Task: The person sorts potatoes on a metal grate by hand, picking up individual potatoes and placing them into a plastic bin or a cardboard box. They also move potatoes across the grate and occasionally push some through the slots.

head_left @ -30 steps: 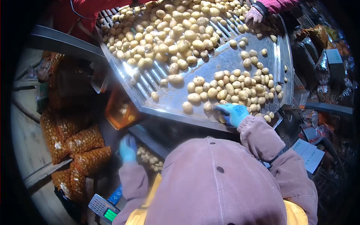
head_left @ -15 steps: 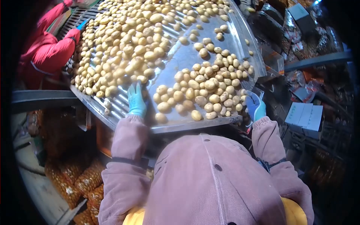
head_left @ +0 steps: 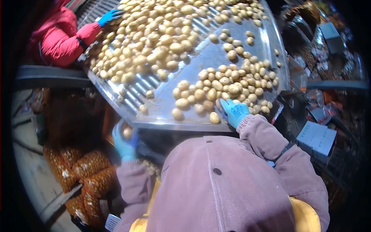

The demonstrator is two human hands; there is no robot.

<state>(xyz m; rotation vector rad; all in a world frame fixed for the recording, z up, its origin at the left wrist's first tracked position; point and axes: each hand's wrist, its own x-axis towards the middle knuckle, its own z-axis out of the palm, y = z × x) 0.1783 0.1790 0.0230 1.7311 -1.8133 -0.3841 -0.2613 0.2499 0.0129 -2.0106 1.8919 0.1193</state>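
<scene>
My left hand [head_left: 124, 144], in a light-blue glove, is off the near-left edge of the metal sorting table [head_left: 154, 124]. Its fingers curl around a potato [head_left: 127, 133]. On the table's near side my right hand [head_left: 235, 113], gloved the same way, reaches into a heap of potatoes [head_left: 232, 83]. Its fingers are apart and touch the heap's near edge; their undersides are partly hidden. A larger mass of potatoes [head_left: 154, 38] covers the slatted part of the table to the far left.
Another person's blue-gloved hand [head_left: 110, 17] and red sleeve [head_left: 63, 42] are at the table's far left. Filled net sacks [head_left: 91, 164] lie below left. A white box [head_left: 317, 137] stands at the right. Dark metal bars [head_left: 50, 77] flank the table.
My left hand has moved from the slats down past the table edge, now with a potato. My right hand has moved left from the table's right edge onto the heap. The view has shifted.
</scene>
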